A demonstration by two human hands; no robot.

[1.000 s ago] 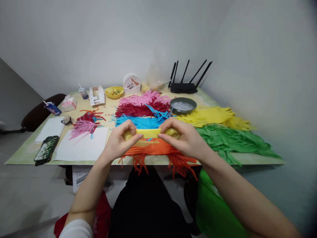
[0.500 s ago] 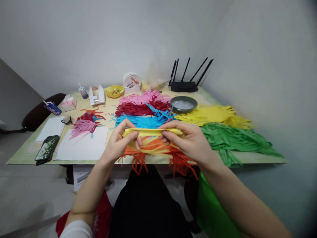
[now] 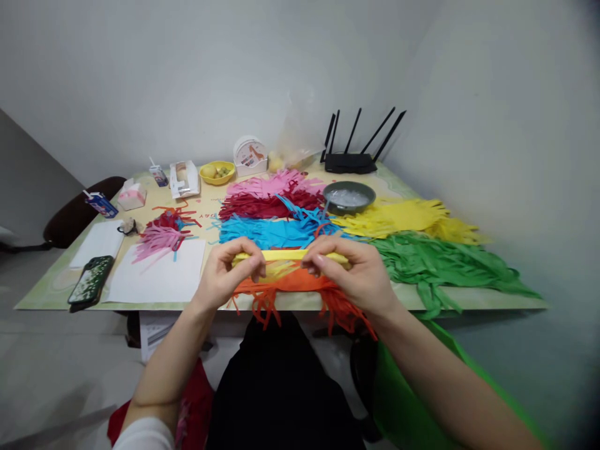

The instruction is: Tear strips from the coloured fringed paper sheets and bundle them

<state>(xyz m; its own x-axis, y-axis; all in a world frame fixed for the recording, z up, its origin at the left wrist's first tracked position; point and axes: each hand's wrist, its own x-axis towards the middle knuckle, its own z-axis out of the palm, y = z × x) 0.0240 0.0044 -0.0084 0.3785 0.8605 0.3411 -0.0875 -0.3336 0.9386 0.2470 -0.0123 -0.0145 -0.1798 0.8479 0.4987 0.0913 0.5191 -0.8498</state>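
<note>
Both hands hold a yellow fringed paper strip (image 3: 285, 255) stretched level between them, just above the table's near edge. My left hand (image 3: 229, 276) pinches its left end with curled fingers. My right hand (image 3: 356, 275) grips the right end, fingers folded over the band. The strip's yellow fringe hangs down behind my fingers. Directly under it lies orange fringed paper (image 3: 300, 290), its cut strands dangling over the table edge.
Piles of fringed paper cover the table (image 3: 51, 284): blue (image 3: 272, 230), dark red (image 3: 262, 205), pink (image 3: 276, 185), yellow (image 3: 403, 217), green (image 3: 445, 265). A grey bowl (image 3: 349, 197), black router (image 3: 351, 162), white sheet (image 3: 157, 280), phone (image 3: 90, 281), yellow dish (image 3: 216, 172) also sit there.
The strip was turned and pulled flat between my hands, its fringe swinging down, and both hands sank slightly toward the orange paper.
</note>
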